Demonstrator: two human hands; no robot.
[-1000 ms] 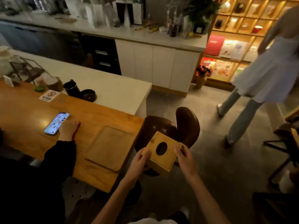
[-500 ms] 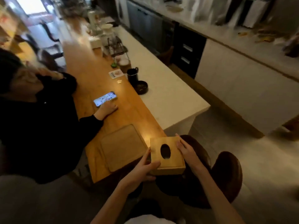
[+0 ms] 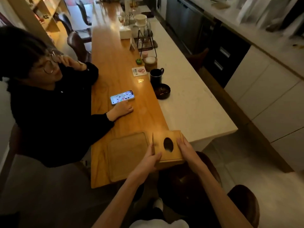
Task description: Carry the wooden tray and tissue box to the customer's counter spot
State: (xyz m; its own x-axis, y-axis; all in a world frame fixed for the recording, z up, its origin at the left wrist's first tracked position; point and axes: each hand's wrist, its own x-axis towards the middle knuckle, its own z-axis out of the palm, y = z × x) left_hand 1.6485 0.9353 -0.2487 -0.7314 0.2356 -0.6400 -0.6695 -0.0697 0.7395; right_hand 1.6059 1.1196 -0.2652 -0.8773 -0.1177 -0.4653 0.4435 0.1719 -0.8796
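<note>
While both hands gripped it, the wooden tissue box (image 3: 167,146) sat at the near end of the wooden counter (image 3: 115,66), close to the seam w/ the white stone counter (image 3: 189,99); whether its base touched the wood or hung just above it can't be told. Left hand (image 3: 152,159) was curled round the box's near-left corner, thumb on the lid, fingers wrapped on the left side. Right hand (image 3: 185,148) lay flat along the right edge of the lid, fingers pointing away, the oval slot between the two hands. Wooden tray (image 3: 128,157) lay flat on the counter just beside the box's left side, near the counter's near edge; neither hand held it. Further along, a seated customer in a black top (image 3: 54,116) rested one hand (image 3: 122,109) on the wood, fingertip at a lit phone (image 3: 122,97). Beyond that, by the seam: black mug (image 3: 156,76), dark ashtray (image 3: 162,91), no-smoking card (image 3: 139,71). Brown stool (image 3: 185,176) stood below the counter's near end.
</note>
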